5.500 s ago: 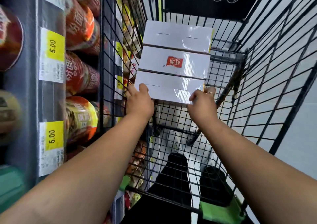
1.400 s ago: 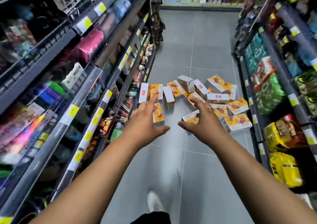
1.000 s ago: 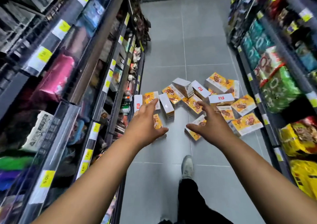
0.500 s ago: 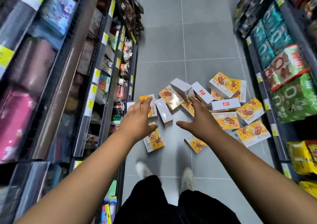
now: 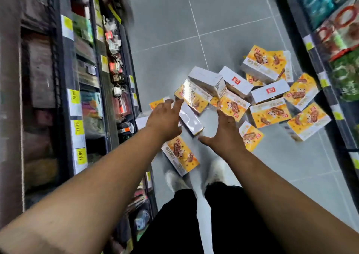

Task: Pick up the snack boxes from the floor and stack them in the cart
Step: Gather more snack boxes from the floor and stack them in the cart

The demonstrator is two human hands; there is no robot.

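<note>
Many glossy rectangular snack boxes [image 5: 269, 115] on tile [image 5: 165, 20]; left hand [image 5: 165, 119], right hand [image 5: 223, 133] fingers [image 5: 175, 105] spread

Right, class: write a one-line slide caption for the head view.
The left hand and right hand, both open, reach toward snack boxes scattered on the aisle floor.

Centre: snack boxes [image 5: 193, 96], cardboard under glossy clear wrap, glare on one top face.
Upper middle: floor [image 5: 165, 20], grey tile, smooth, faint sheen.
Left: shelf frame [image 5: 62, 65], dark matt metal; price labels [image 5: 77, 129], yellow paper.
Upper right: packets [image 5: 340, 26], shiny plastic film.
Bottom: trousers [image 5: 174, 224], black matt cloth.
</note>
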